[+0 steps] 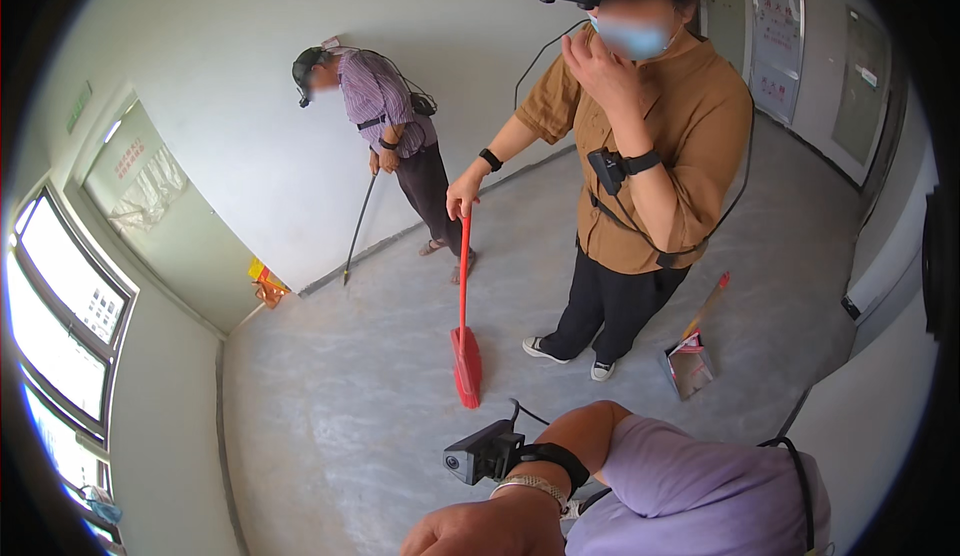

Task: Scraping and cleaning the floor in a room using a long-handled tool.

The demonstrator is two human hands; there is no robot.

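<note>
My right hand (480, 530) is at the bottom edge, its back turned up and its fingers mostly cut off by the frame. What it holds, if anything, is hidden. A metal watch band (532, 487) and a strapped black wrist camera (484, 452) sit on that wrist. My left hand is out of view. Before me, a red plastic broom (466, 368) stands upright, bristles on the concrete floor (337, 421). A co-worker's hand (465, 194) rests on the top of its handle. A dustpan (691, 372) with a red-tipped handle stands on the floor towards the right.
The co-worker in a brown shirt (660, 143) stands close ahead. Farther back, another person in a striped shirt (379, 98) holds a dark pole (360, 226) slanting to the floor. Yellow and orange packaging (268, 283) lies by the door (161, 188). Windows (67, 316) line the left wall.
</note>
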